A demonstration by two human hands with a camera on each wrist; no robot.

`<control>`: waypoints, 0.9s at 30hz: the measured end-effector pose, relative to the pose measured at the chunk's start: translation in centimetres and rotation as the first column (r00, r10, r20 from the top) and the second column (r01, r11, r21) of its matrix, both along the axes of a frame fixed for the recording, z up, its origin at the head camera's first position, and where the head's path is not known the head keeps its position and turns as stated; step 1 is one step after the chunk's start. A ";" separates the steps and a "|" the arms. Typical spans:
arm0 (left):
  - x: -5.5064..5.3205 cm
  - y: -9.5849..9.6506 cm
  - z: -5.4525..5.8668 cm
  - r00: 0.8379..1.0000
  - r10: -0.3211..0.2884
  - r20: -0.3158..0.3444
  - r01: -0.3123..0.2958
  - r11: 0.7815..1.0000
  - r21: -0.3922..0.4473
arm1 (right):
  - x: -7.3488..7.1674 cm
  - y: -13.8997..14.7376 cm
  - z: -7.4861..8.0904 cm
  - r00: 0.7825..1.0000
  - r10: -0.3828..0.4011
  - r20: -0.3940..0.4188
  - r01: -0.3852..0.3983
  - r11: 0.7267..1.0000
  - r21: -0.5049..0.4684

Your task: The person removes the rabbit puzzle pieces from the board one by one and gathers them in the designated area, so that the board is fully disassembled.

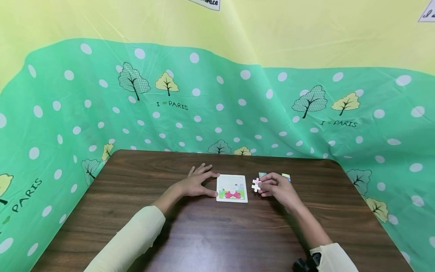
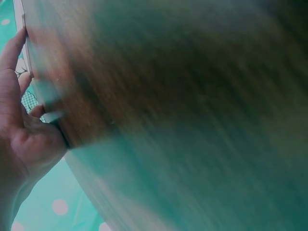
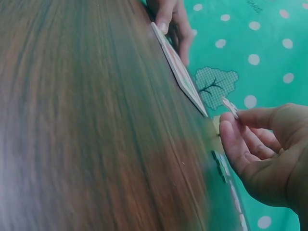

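Note:
A white-framed jigsaw puzzle board point(image 1: 232, 200) lies flat on the table, partly filled with green and two red-pink shapes along its lower part. At its left edge rests my left hand point(image 1: 195, 184), with thumb and index finger spread to touch two corners. To the right of the board, my right hand point(image 1: 276, 189) pinches a pink and white jigsaw piece point(image 1: 256, 185) between thumb and fingertips. The right wrist view shows that jigsaw piece point(image 3: 230, 107) edge-on, held above the table. In the left wrist view, the left hand's fingers point(image 2: 12, 53) stretch to the board's edge.
Just behind the right hand, a blue piece point(image 1: 262, 175) and a yellow and blue piece point(image 1: 286, 176) lie on the dark wooden table point(image 1: 210, 234). A green and yellow patterned curtain point(image 1: 217, 94) hangs behind the table's far edge.

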State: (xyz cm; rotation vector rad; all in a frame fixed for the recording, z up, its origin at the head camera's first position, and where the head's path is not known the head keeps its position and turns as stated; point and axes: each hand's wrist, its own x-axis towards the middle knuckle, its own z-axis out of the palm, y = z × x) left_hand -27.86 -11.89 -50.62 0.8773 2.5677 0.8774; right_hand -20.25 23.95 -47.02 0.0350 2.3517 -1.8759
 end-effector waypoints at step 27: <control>0.1 0.1 0.3 1.000 0.011 0.020 -0.011 1.000 -0.018 | 0.6 5.6 0.5 0.999 -0.031 0.009 0.029 0.987 0.157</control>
